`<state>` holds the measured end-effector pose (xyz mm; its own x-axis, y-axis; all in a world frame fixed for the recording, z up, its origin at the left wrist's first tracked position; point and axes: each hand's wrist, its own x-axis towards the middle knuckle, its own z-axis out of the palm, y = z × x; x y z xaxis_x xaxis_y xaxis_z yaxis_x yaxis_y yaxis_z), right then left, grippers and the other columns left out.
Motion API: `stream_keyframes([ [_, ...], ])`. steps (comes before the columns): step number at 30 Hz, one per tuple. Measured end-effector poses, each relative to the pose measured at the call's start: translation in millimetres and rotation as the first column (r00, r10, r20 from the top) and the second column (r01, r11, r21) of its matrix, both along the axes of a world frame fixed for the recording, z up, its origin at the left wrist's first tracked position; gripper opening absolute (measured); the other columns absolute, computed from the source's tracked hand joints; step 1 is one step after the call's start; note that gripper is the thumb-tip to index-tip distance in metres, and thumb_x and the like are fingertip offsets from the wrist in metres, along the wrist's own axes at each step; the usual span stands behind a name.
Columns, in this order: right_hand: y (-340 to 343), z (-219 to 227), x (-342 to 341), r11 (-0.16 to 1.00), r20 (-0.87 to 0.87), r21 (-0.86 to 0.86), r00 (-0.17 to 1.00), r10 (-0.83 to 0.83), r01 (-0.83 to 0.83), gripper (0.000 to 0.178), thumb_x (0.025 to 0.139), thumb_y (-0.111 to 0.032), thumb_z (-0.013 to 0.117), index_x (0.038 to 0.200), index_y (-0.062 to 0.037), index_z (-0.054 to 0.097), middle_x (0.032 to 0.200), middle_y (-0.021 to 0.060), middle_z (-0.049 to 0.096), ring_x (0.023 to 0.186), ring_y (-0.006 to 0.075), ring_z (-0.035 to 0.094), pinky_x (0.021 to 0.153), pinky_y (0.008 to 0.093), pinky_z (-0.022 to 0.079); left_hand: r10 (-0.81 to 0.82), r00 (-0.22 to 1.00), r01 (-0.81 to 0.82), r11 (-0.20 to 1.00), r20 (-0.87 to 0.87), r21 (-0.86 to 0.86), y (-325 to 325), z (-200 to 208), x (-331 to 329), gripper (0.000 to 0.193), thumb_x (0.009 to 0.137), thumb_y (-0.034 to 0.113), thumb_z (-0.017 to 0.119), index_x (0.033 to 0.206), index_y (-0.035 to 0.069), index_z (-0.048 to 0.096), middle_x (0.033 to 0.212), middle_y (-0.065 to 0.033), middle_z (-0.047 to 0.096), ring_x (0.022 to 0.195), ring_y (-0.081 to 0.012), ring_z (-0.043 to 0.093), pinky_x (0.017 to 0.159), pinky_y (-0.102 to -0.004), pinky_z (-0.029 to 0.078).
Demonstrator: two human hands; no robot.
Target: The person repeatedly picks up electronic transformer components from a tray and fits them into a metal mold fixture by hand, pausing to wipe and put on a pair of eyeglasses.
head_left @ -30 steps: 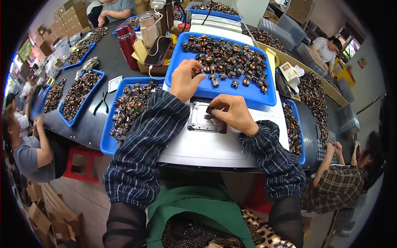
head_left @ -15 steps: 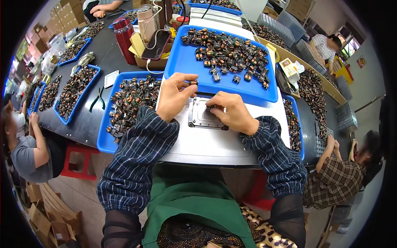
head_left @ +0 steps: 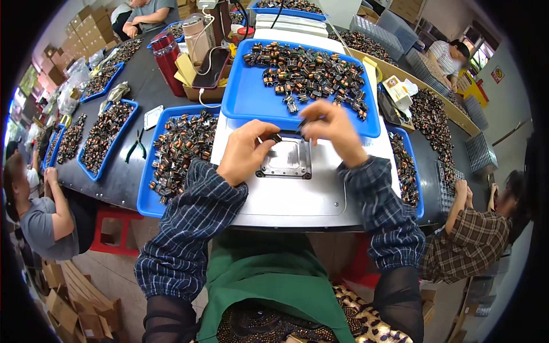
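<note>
Metal fixture (head_left: 285, 159) flat on white work plate (head_left: 297, 200), just below near edge of blue tray (head_left: 246, 100) of small wound coils (head_left: 311, 71). Left hand (head_left: 245, 151) at fixture's left edge, fingers pinching small dark coil (head_left: 276, 138). Right hand (head_left: 334, 128) raised over fixture's upper right corner, fingertips closed on another dark part (head_left: 301, 124). Second blue tray (head_left: 150, 197) of coils at left.

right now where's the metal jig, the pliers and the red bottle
metal jig (head_left: 286, 159), head view, on its flat centre plate
pliers (head_left: 136, 146), head view, on the green handles
red bottle (head_left: 169, 61), head view, on the middle of its body
</note>
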<state>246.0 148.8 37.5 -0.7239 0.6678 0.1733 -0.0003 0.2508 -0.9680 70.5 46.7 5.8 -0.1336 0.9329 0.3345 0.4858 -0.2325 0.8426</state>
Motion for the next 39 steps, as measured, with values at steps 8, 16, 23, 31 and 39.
stream_keyframes([
  [8, 64, -19, 23, 0.847, 0.237, 0.446, 0.875, -0.422, 0.288, 0.023, 0.071, -0.014, 0.062, 0.090, -0.0012, 0.060, 0.077, 0.0083, 0.056, 0.069, 0.0175, 0.054, 0.058, 0.0265, 0.043, -0.117, 0.907, 0.163, 0.983, -0.404, 0.081, -2, 6, 13, 0.018, 0.071, -0.001, 0.058, 0.089, 0.000, 0.059, 0.081, -0.0113, 0.057, 0.075, -0.0256, 0.055, 0.067, -0.0313, 0.045],
  [16, 58, -26, 12, 0.779, 0.221, 0.601, 0.901, -0.373, 0.175, 0.023, 0.066, -0.010, 0.067, 0.086, -0.0012, 0.060, 0.075, 0.0087, 0.058, 0.065, 0.0170, 0.053, 0.060, 0.0297, 0.043, -0.087, 0.826, 0.209, 0.965, -0.556, 0.159, 0, 3, 16, 0.017, 0.068, -0.004, 0.058, 0.084, 0.000, 0.060, 0.079, -0.0111, 0.057, 0.074, -0.0257, 0.055, 0.065, -0.0326, 0.046],
  [23, 36, -5, 14, 0.986, 0.035, 0.049, 0.987, -0.159, 0.157, 0.024, 0.073, -0.003, 0.061, 0.096, 0.0020, 0.059, 0.074, 0.0030, 0.057, 0.058, 0.0058, 0.051, 0.050, 0.0160, 0.041, -0.067, 0.819, 0.201, 0.964, -0.570, 0.174, 2, 0, 21, 0.015, 0.068, -0.002, 0.052, 0.081, 0.001, 0.059, 0.073, -0.0090, 0.054, 0.074, -0.0246, 0.052, 0.065, -0.0340, 0.044],
  [31, -14, -20, -5, 0.921, 0.094, 0.389, 0.995, -0.025, -0.013, 0.023, 0.069, 0.000, 0.060, 0.092, 0.0014, 0.060, 0.076, 0.0067, 0.060, 0.065, 0.0093, 0.052, 0.057, 0.0227, 0.042, -0.035, 0.943, 0.133, 0.952, -0.331, 0.277, -7, 5, 9, 0.017, 0.067, -0.002, 0.057, 0.083, 0.003, 0.060, 0.074, -0.0094, 0.056, 0.072, -0.0268, 0.054, 0.064, -0.0339, 0.045],
  [39, -26, -26, -13, 0.746, 0.177, 0.658, 0.984, -0.028, -0.098, 0.017, 0.068, 0.000, 0.061, 0.085, 0.0002, 0.060, 0.079, 0.0114, 0.059, 0.064, 0.0228, 0.055, 0.058, 0.0288, 0.044, 0.440, 0.885, -0.409, 0.891, -0.149, 0.198, -42, -8, -68, 0.017, 0.071, -0.003, 0.058, 0.088, -0.002, 0.059, 0.080, -0.0119, 0.059, 0.070, -0.0195, 0.059, 0.064, -0.0264, 0.047],
])
